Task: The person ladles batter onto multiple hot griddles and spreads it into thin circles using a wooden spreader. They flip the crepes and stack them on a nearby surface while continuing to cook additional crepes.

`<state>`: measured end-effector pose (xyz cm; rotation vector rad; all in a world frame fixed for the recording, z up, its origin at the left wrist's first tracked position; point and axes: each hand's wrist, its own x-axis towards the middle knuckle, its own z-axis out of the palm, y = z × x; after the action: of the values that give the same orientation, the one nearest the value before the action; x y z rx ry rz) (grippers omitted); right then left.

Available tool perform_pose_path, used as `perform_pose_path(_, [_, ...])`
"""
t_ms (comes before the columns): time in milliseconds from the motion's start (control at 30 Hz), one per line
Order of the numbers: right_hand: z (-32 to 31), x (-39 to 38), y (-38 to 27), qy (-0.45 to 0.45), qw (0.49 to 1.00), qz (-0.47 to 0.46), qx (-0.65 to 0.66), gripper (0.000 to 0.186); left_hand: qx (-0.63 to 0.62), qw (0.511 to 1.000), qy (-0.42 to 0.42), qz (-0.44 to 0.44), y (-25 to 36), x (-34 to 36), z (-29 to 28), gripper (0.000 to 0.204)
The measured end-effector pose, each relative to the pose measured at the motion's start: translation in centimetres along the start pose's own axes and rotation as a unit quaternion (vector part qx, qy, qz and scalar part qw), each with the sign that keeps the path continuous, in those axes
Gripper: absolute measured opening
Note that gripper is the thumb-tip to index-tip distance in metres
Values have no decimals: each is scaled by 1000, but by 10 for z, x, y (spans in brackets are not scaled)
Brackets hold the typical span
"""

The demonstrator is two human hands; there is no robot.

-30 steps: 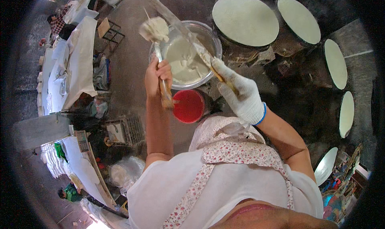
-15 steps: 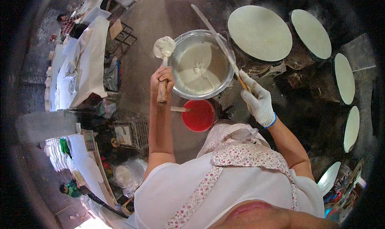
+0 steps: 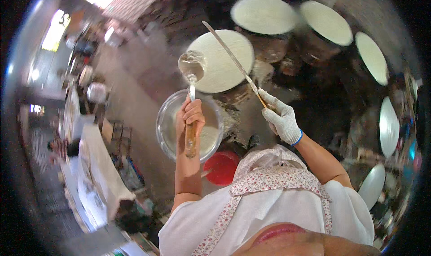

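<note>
My left hand (image 3: pixel 193 113) is closed round the wooden handle of a batter-smeared ladle (image 3: pixel 192 66). The ladle's bowl overlaps the left edge of the nearest round griddle (image 3: pixel 231 63) in view, which is covered with a pale layer. My right hand (image 3: pixel 282 117), in a white knitted glove, grips a long, flat, narrow spatula (image 3: pixel 229 54). The blade slants up and left across that griddle in view; whether it touches cannot be seen. Below my left hand stands a wide metal basin (image 3: pixel 160 130) of whitish batter (image 3: pixel 209 135), partly hidden by my forearm.
Several more pale-covered round griddles (image 3: pixel 262 14) curve round to the far right. A red bucket (image 3: pixel 221 168) stands close to my apron, right of the basin. Cloth-covered tables (image 3: pixel 101 161) line the left side, with a blurred person (image 3: pixel 58 148) beyond.
The view has swung right, toward the griddles. Ladle and spatula, earlier beside and over the basin, now overlap a griddle. Both hands keep their grip.
</note>
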<state>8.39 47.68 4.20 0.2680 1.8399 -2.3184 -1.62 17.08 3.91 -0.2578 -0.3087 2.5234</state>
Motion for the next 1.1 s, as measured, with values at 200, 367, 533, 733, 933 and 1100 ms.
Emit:
perform_pose_path(200, [-117, -90, -8, 229, 973, 7, 13, 63, 33, 970, 108, -213, -156, 106, 19, 34])
perform_pose_path(367, [-212, -209, 14, 425, 905, 14, 3, 71, 236, 893, 159, -348, -307, 189, -15, 23])
perform_pose_path(533, [-248, -335, 44, 629, 764, -18, 144, 76, 476, 722, 27, -501, -520, 218, -57, 47])
perform_pose_path(733, [-218, -407, 65, 793, 559, -84, 228, 72, 519, 538, -130, -652, -724, 186, -119, 52])
perform_pose_path(933, [-208, -381, 73, 896, 345, -63, 271, 71, 524, 345, -202, -752, -825, 118, -207, 55])
perform_pose_path(1100, [-225, -348, 111, 912, 232, -74, 331, 72, 543, 183, -309, -759, -833, 60, -295, 53])
